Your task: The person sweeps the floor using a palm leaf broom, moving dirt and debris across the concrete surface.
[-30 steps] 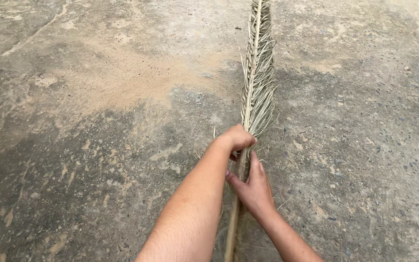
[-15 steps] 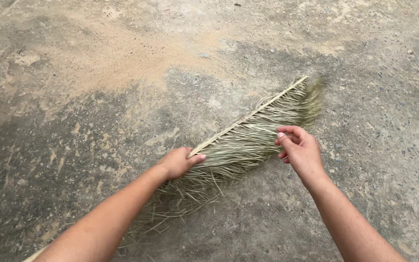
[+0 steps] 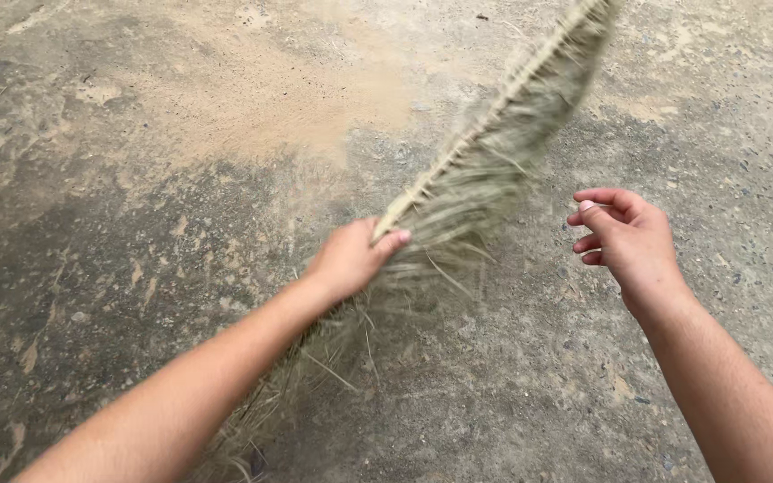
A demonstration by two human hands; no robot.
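Dry, straw-coloured palm frond (image 3: 485, 152) slants from the lower left up to the top right above the concrete floor (image 3: 136, 224), its upper part blurred. The left hand (image 3: 351, 258) is closed around the frond's pale midrib, thumb on top. The right hand (image 3: 628, 237) hovers apart to the right, holding nothing, its fingers loosely curled and half open.

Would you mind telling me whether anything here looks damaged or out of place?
The dry palm frond in the left hand looks frayed, with loose strands hanging off its stem. A patch of sand lies spread over the concrete floor. The right hand holds nothing.
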